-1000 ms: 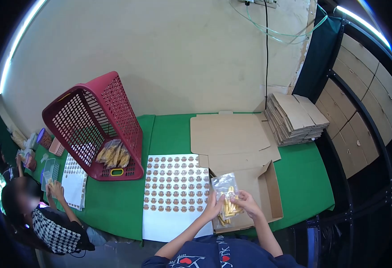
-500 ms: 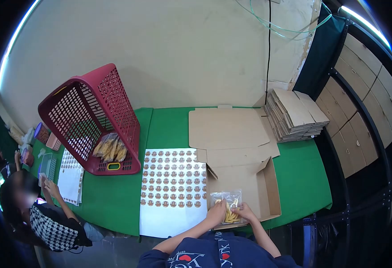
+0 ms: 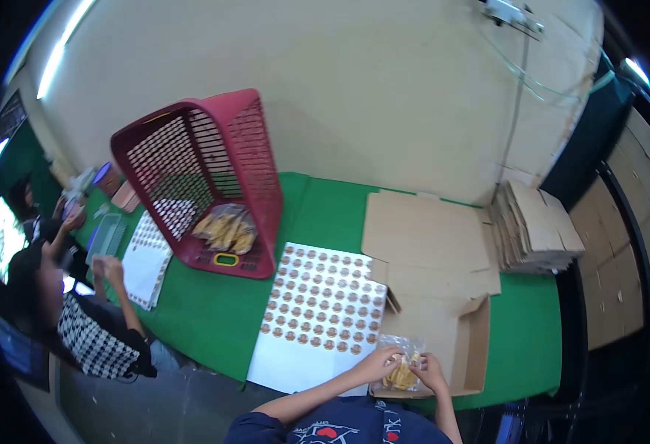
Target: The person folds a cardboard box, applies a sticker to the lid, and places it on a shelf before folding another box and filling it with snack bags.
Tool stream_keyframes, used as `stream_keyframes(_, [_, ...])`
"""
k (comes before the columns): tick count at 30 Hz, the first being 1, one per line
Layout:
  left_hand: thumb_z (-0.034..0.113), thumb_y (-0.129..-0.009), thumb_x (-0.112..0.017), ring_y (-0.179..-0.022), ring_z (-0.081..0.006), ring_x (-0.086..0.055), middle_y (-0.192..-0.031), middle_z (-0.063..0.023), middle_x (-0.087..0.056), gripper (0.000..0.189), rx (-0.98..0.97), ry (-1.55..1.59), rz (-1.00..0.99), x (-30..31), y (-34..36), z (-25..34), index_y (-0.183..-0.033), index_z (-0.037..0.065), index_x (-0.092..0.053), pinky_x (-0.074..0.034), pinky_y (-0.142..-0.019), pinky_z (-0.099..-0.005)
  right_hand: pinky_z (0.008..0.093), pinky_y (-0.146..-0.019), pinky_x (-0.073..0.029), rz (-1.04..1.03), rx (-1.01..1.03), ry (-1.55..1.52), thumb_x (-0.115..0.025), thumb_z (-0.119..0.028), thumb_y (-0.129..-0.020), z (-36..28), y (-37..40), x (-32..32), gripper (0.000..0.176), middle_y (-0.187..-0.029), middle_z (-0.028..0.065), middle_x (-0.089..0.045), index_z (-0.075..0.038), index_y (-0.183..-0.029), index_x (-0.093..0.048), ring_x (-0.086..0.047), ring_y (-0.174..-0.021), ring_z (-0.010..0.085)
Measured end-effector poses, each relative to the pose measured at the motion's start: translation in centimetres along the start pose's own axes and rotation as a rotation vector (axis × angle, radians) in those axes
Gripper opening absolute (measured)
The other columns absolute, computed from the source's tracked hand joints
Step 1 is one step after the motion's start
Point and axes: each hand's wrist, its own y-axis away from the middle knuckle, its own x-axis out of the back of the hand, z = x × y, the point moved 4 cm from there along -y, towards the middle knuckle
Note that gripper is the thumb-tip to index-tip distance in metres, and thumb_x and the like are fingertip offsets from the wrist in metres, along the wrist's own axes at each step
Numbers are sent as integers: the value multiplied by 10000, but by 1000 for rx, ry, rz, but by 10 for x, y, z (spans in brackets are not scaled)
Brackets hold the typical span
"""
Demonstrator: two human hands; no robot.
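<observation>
Clear plastic bag of yellow sticks (image 3: 402, 376) now sits low inside open brown cardboard box (image 3: 447, 333), at near wall. Second ago, held up higher. Left hand (image 3: 379, 362) and right hand (image 3: 430, 371) both pinch bag top. Bag looks almost laid down.

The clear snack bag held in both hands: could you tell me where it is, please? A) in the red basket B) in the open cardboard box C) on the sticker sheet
B: left hand and right hand hold the bag inside the cardboard box, beside the sticker sheet.
</observation>
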Motion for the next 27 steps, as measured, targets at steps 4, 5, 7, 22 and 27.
stream_keyframes(4, [153, -818, -533, -780, -136, -585, -887, -86, -623, 209, 145, 181, 382, 109, 8, -53, -963, 7, -570, -479, -639, -278, 297, -646, -471, 43, -38, -46, -700, -186, -685, 3, -12, 25, 476, -915, 135, -539, -5, -1069, -485, -544, -714, 184])
stream_keyframes(5, [92, -807, -540, -790, -119, -578, -899, -63, -619, 169, 235, 357, 561, 150, 21, -41, -956, 23, -577, -467, -633, -247, 293, -642, -469, 48, -31, -55, -696, -181, -689, 4, -17, 29, 465, -908, 130, -542, -6, -1065, -488, -542, -713, 178])
stream_keyframes(7, [27, -802, -512, -758, -102, -565, -851, -55, -585, 125, -40, 463, 958, 214, 28, -97, -923, 21, -546, -433, -529, -196, 284, -633, -464, 71, -19, -74, -689, -172, -696, -1, -29, 41, 442, -894, 120, -547, -9, -1057, -493, -537, -709, 166])
stream_keyframes(22, [168, -829, -578, -575, -121, -587, -748, -88, -614, 180, 376, 1290, 1375, 375, 1, -299, -828, -6, -531, -509, -504, -173, 263, -634, -468, -18, -48, -189, -643, -133, -751, -31, -51, 36, 348, -848, 94, -584, 1, -1041, -508, -551, -699, 136])
stream_keyframes(27, [168, -840, -554, -599, -89, -564, -717, -18, -579, 122, 60, 1743, 1239, 351, 3, -265, -801, 54, -528, -479, -511, -170, 265, -633, -470, 59, -57, -182, -640, -131, -752, -26, -42, 46, 337, -845, 98, -582, 1, -1034, -514, -556, -702, 142])
